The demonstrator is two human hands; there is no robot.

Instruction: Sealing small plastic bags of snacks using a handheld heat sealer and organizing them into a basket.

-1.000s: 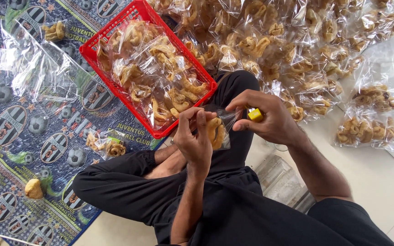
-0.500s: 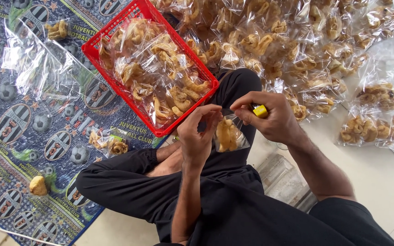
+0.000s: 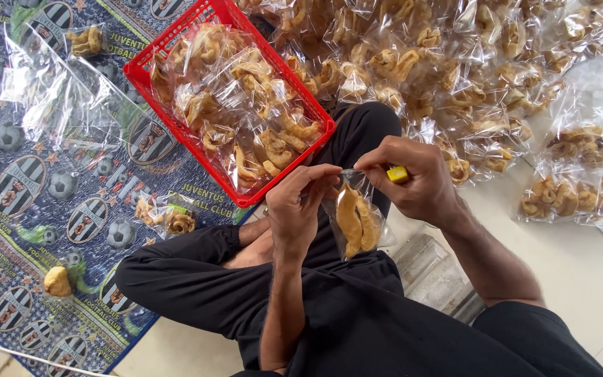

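Both hands, left hand (image 3: 300,209) and right hand (image 3: 413,180), pinch a clear snack bag (image 3: 356,220) shut-gripped, just below the red basket (image 3: 176,115); bagged snacks (image 3: 455,63) pile right of it.

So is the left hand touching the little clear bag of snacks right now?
Touching. The head view shows the left hand pinching the top edge of the small clear bag, with the right hand gripping the same edge.

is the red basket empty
No, the red basket is filled with clear bags of fried snacks.
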